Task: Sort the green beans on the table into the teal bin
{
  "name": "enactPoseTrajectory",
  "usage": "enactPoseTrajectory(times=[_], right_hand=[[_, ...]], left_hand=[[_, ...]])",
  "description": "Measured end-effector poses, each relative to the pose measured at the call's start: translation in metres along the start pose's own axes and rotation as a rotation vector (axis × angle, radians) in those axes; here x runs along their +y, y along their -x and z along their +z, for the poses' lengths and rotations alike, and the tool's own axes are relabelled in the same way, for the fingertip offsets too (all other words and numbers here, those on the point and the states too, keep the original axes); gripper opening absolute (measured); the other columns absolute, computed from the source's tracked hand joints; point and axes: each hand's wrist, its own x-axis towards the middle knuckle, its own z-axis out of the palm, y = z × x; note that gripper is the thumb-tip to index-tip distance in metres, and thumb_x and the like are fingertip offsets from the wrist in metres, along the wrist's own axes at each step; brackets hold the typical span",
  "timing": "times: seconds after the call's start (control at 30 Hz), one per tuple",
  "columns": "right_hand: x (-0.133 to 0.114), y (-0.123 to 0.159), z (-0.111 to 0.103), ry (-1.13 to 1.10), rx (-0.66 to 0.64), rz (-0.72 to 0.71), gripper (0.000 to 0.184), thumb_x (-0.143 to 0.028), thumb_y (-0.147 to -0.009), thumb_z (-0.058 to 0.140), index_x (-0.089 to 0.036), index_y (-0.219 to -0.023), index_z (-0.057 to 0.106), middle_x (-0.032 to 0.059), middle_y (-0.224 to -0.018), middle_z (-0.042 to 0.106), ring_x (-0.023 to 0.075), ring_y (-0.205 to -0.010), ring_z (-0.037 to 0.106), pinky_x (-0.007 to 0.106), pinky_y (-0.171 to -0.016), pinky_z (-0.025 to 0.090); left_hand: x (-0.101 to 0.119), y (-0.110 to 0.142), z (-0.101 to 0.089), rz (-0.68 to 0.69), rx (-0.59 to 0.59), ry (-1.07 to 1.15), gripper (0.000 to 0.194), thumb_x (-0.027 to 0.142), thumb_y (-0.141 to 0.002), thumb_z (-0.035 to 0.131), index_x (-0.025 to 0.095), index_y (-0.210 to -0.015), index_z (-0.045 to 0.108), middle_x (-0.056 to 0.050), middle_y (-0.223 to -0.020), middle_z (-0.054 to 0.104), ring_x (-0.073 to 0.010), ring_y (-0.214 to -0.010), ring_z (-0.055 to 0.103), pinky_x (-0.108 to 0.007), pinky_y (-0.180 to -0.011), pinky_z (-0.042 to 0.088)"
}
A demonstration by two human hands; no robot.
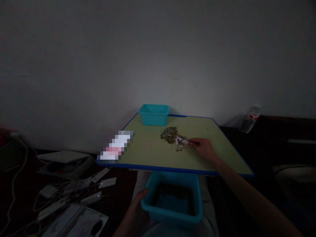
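Pile (pixel 169 134): laid on the table (pixel 209 131), ahead and to the left of the right hand (pixel 204 148), which is the nearer; long axis slanted toward that hand's fingertips. Small, dark, greenish-brown grains, loosely heaped, scattered at the edges. White piece (pixel 182 140): pinched in the right hand, set against the pile's near-right edge; exact form not discernible. Tub (pixel 174 216): blue, gripped at the rim by the left hand (pixel 138 204), below the table edge; dark matter contained. Hands: well apart.
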Motion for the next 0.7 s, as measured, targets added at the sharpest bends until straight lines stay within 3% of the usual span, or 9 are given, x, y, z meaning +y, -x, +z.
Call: enactPoseTrajectory(times=[0.2, 0.43, 0.63, 0.7], right_hand=[[-0.0014, 0.0006, 0.0001, 0.033, -0.029, -0.023, 0.023, -0.025, -0.088, 0.059, -0.025, -0.100, 0.078, 0.0031, -0.096, 0.078, 0.0226, -0.087, 0.073, 0.033, -0.081, 0.054], [0.0001, 0.0013, 0.0009, 0.076, -0.033, 0.004, 0.023, -0.026, -0.088, 0.060, -0.026, -0.101, 0.078, 0.0027, -0.097, 0.078, 0.0229, -0.088, 0.073, 0.033, -0.082, 0.054], [-0.0026, 0.0013, -0.0012, 0.071, -0.048, 0.016, 0.022, -0.026, -0.088, 0.059, -0.028, -0.100, 0.078, 0.0008, -0.098, 0.078, 0.0225, -0.089, 0.073, 0.034, -0.085, 0.054], [-0.0028, 0.0011, -0.0016, 0.073, -0.049, 0.016, 0.023, -0.025, -0.088, 0.059, -0.028, -0.100, 0.078, 0.0008, -0.097, 0.078, 0.0224, -0.089, 0.073, 0.034, -0.084, 0.053]], left_hand=[[0.0008, 0.0014, 0.0010, -0.012, 0.063, -0.063, 0.028, 0.033, -0.083, 0.062, 0.011, -0.085, 0.079, -0.011, -0.078, 0.081, -0.0264, -0.074, 0.072, -0.039, -0.077, 0.052], [0.0009, -0.0028, -0.0035, 0.026, 0.014, -0.093, 0.034, 0.035, -0.084, 0.059, 0.009, -0.096, 0.077, -0.014, -0.087, 0.082, -0.0307, -0.083, 0.073, -0.044, -0.084, 0.052], [0.0003, -0.0032, -0.0051, -0.003, 0.026, -0.065, 0.029, 0.036, -0.081, 0.062, 0.012, -0.082, 0.079, -0.011, -0.075, 0.081, -0.0284, -0.074, 0.072, -0.041, -0.079, 0.052], [0.0003, -0.0023, -0.0049, -0.016, 0.006, -0.055, 0.030, 0.036, -0.082, 0.062, 0.012, -0.088, 0.079, -0.012, -0.080, 0.082, -0.0295, -0.080, 0.073, -0.042, -0.081, 0.051]])
